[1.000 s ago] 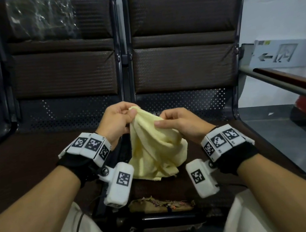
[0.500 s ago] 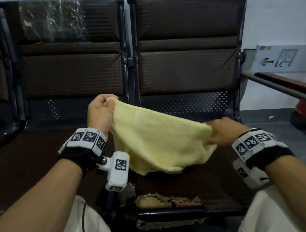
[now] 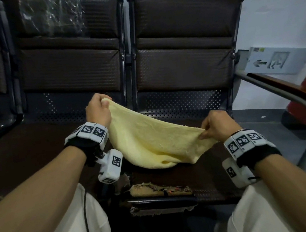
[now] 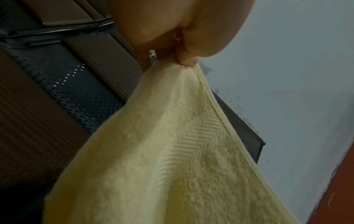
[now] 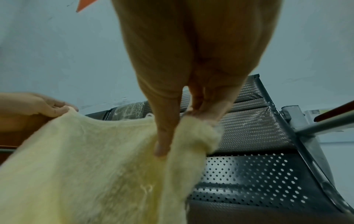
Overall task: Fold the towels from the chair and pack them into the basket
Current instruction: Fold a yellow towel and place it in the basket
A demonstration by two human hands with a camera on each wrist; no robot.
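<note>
A pale yellow towel [image 3: 152, 141] is stretched between my two hands above the dark chair seat [image 3: 206, 175]. My left hand [image 3: 98, 110] pinches one corner, held high near the gap between two chair backs. My right hand [image 3: 213, 125] pinches the opposite corner, lower and to the right. The towel sags in the middle and its lower edge hangs just above the seat. In the left wrist view the towel [image 4: 172, 159] shows a herringbone band under my left hand [image 4: 184, 59]. In the right wrist view my right hand [image 5: 178, 133] grips a bunched towel [image 5: 86, 159] edge. No basket is in view.
A row of dark brown padded chairs [image 3: 182, 38] with perforated metal stands against a white wall. The seat's front edge [image 3: 159, 191] is torn, with foam showing. A metal armrest [image 3: 284, 94] with a wooden top runs along the right. My white-trousered knees are at the bottom.
My hands have drawn apart, spreading the bunched towel out into a stretched sheet. The right hand moved right and down; the left hand rose slightly.
</note>
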